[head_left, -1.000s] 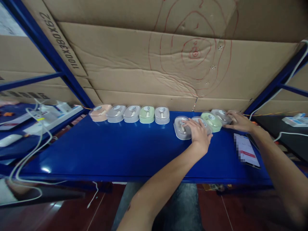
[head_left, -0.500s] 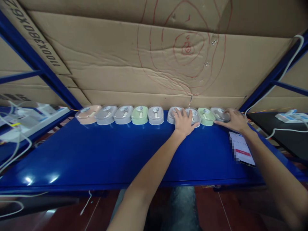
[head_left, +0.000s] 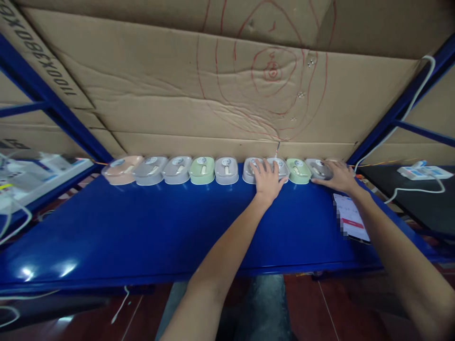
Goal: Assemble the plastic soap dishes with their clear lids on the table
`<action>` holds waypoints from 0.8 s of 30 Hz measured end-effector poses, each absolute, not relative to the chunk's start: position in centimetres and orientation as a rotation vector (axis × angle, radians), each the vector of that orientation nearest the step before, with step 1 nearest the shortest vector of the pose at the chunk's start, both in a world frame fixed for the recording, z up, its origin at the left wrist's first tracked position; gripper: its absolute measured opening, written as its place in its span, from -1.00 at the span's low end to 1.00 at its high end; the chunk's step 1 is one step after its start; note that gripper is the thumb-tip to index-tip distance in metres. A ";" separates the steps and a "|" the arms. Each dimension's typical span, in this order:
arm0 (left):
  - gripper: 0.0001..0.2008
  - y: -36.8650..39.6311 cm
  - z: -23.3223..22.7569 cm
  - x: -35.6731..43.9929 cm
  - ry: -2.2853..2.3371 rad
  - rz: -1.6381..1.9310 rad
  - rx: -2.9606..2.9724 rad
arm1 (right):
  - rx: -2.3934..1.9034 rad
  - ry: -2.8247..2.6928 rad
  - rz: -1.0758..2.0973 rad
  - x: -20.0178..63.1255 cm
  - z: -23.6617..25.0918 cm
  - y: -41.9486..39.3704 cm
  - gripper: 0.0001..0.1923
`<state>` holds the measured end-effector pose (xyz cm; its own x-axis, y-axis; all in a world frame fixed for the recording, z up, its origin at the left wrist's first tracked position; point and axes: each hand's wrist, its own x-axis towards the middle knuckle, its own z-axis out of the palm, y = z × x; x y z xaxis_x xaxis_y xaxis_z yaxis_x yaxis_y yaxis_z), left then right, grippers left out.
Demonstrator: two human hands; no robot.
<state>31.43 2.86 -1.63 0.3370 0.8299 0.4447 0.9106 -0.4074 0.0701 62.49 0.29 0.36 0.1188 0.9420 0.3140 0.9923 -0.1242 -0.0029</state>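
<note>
A row of small lidded boxes with clear tops stands along the back of the blue shelf. My left hand [head_left: 267,179] rests with fingers spread over two grey boxes, one grey box [head_left: 250,176] to its left and another grey box [head_left: 283,166] under its right side. Just right of that is a pale green box [head_left: 299,171]. At the right end, my right hand [head_left: 339,176] lies over a dark grey box [head_left: 319,169], thumb stretched along its front and fingers apart. Its fingers partly hide what stands at the row's end.
Further left in the row are a grey box [head_left: 226,170], a green box [head_left: 202,170], more grey boxes and a peach box [head_left: 122,171]. A phone [head_left: 351,220] lies near my right forearm on the blue shelf [head_left: 149,227]. Cardboard [head_left: 159,113] backs the shelf; white power strips [head_left: 424,171] flank it.
The whole view has shifted slightly. The grey box under my left hand's right side now sits further back, nearly level with its neighbours. My right hand stays at the row's right end.
</note>
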 end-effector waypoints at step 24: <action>-0.34 1.8 1.9 23.9 -1.103 -0.824 -2.563 | -2.094 -1.935 -0.324 59.4 1.5 -0.4 -0.25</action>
<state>23.89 1.79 1.87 0.5583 0.5940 0.5792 0.7242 -0.6895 0.0092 59.35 -0.42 1.49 0.0822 0.9359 0.3426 0.9964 -0.0704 -0.0466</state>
